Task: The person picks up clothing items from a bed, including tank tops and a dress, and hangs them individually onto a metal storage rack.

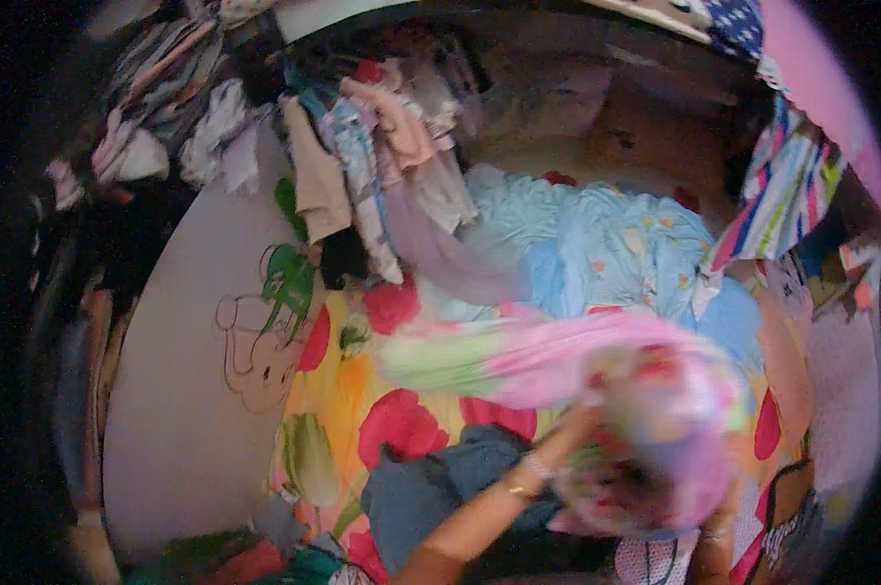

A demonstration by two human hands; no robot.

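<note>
A long cloth in pink, pale green and white (528,362) stretches over the bed from left to right, blurred by motion. At its right end it bunches into a rounded bundle with red and dark patches. My left hand (592,402), with bracelets on its wrist, grips the cloth at the left side of this bundle. My right hand (734,457) is at the bundle's right side, mostly hidden and smeared by motion, so its grip cannot be made out. Dark grey-blue fabric (447,475) lies under my left forearm.
A yellow bedsheet with red tulips (404,431) covers the bed. Light blue bedding (616,234) is heaped at the far side. Clothes (319,172) hang at the upper left by a pale wall (184,380) with drawings. A striped cloth (784,190) hangs at the right.
</note>
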